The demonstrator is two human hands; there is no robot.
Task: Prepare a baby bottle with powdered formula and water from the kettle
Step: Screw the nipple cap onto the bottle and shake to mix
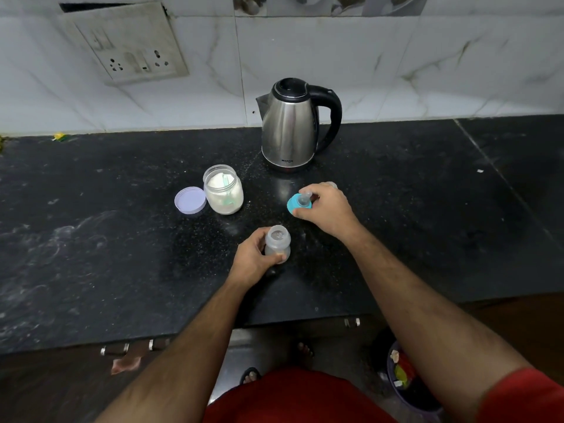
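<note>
Head view looks down on a dark stone counter [91, 239] whose front edge crosses the lower part of the frame, with a tiled wall [396, 71] closing it off along the top. Just below frame centre, the left hand [251, 259] wraps around the open baby bottle [277, 244], which stands upright on the counter, well back from the front edge. Up and to the right, the right hand [328, 209] pinches the blue teat cap [299, 203], tilted, apart from the bottle. The formula jar [223, 189] stands open left of centre with a scoop inside, its lilac lid [190, 200] touching it on the left. The steel kettle [294, 125] stands against the wall, above the hands. Wide bare counter stretches at far left and far right.
</note>
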